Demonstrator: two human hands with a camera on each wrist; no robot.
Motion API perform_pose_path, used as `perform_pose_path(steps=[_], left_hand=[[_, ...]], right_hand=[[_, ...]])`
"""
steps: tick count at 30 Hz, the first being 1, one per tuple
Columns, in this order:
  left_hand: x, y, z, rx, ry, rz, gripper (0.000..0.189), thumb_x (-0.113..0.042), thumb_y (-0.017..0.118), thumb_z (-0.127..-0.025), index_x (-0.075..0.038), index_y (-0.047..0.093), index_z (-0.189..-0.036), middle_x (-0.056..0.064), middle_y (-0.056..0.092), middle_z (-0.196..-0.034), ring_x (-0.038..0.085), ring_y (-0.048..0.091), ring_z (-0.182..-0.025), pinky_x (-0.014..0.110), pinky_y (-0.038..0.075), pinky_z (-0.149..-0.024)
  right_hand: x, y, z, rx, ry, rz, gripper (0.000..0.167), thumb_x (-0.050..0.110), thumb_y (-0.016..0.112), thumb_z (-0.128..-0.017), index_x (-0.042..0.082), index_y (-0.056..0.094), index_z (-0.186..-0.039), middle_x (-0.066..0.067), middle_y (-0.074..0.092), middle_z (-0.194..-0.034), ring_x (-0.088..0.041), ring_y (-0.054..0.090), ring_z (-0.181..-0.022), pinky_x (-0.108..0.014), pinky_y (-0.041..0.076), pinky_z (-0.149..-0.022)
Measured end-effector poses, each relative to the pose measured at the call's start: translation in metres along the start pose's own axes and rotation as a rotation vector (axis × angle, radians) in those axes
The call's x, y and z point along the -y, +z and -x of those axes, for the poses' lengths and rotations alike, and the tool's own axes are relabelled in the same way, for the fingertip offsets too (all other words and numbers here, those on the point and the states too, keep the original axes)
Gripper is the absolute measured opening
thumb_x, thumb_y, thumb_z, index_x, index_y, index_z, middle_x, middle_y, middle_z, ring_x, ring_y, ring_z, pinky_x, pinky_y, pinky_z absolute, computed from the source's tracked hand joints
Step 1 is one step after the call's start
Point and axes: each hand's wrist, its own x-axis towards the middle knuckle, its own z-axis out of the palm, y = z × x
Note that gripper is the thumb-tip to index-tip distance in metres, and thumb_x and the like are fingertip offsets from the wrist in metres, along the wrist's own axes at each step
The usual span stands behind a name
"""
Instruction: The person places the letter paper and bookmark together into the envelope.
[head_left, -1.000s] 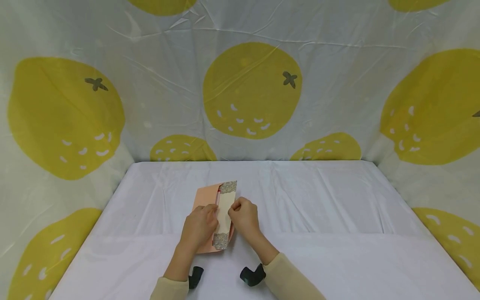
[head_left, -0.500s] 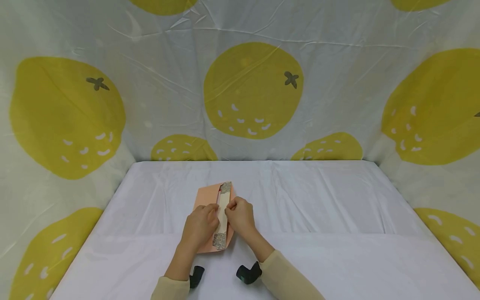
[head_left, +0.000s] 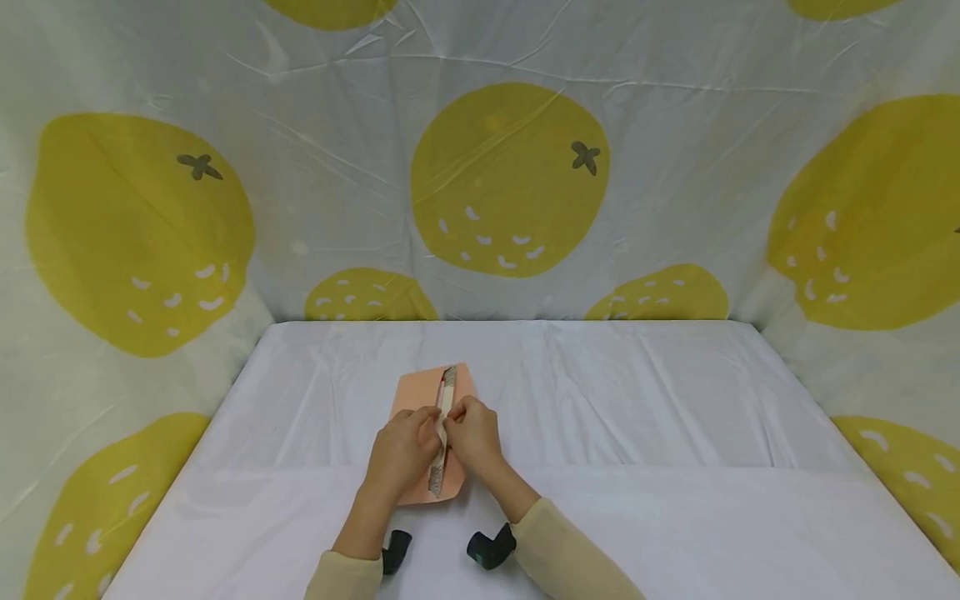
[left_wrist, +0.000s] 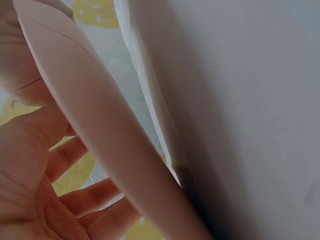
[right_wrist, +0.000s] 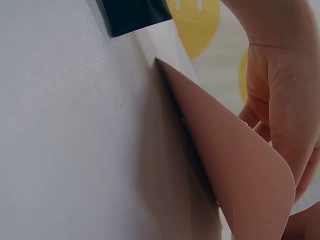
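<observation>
A peach-coloured envelope is held tilted over the table, its long opening running away from me. Out of that opening shows a narrow strip of a cream card with silver glittery bands at both ends; the rest is hidden inside. My left hand grips the envelope at the left of the opening, thumb and fingers on its two sides. The fingertips of my right hand pinch the card's exposed edge. In both wrist views the back of the envelope hides the fingertips.
A white cloth covers the table, with its far edge against a white curtain printed with yellow lemons. Black curved pieces, a left one and a right one, show beside the wrists.
The cream card has slid leftward into the envelope, its visible strip narrowing and more peach flap showing at the right. My right hand has moved left with it; the left hand stays nearly still.
</observation>
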Motion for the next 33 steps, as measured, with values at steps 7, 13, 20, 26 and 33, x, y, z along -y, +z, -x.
perform_pose_path(steps=[7,13,20,26,33], left_hand=[[0.000,0.001,0.000,-0.010,0.010,0.003,0.033,-0.008,0.070,-0.079,-0.007,0.070,-0.112,0.016,0.066,-0.094,0.030,0.065,-0.076,0.044,0.052,-0.063],[0.001,0.001,0.000,-0.012,0.013,0.001,0.033,-0.006,0.071,-0.079,-0.007,0.070,-0.112,0.016,0.066,-0.093,0.032,0.065,-0.078,0.046,0.052,-0.065],[0.000,0.001,0.001,-0.006,0.014,0.001,0.032,-0.006,0.072,-0.079,-0.006,0.070,-0.111,0.017,0.066,-0.094,0.033,0.066,-0.082,0.048,0.053,-0.068],[-0.001,0.002,0.001,-0.008,0.012,-0.001,0.031,-0.006,0.071,-0.080,-0.006,0.070,-0.111,0.018,0.066,-0.095,0.034,0.066,-0.084,0.049,0.053,-0.070],[-0.002,0.000,0.001,0.018,0.001,-0.020,0.035,-0.008,0.075,-0.078,-0.007,0.069,-0.113,0.018,0.066,-0.097,0.034,0.066,-0.081,0.046,0.053,-0.068]], right_hand=[[-0.002,0.001,-0.001,0.055,0.035,-0.059,0.004,-0.007,0.063,-0.083,-0.005,0.059,-0.083,-0.005,0.061,-0.063,-0.013,0.062,-0.052,-0.022,0.049,-0.047],[-0.003,0.003,-0.002,0.074,0.063,-0.072,0.006,-0.006,0.064,-0.081,-0.003,0.059,-0.081,-0.005,0.062,-0.063,-0.011,0.060,-0.052,-0.021,0.048,-0.048],[-0.004,0.002,-0.003,0.113,0.052,-0.061,0.005,-0.005,0.063,-0.078,-0.004,0.061,-0.083,-0.006,0.064,-0.067,-0.009,0.058,-0.056,-0.022,0.049,-0.052],[-0.004,-0.001,-0.002,0.130,0.045,-0.031,0.009,-0.004,0.063,-0.076,-0.003,0.063,-0.085,-0.007,0.067,-0.072,-0.010,0.060,-0.062,-0.023,0.049,-0.056],[-0.002,-0.010,0.000,0.133,0.096,-0.172,0.009,-0.009,0.063,-0.079,-0.008,0.058,-0.087,-0.014,0.068,-0.072,-0.023,0.069,-0.062,-0.028,0.055,-0.057]])
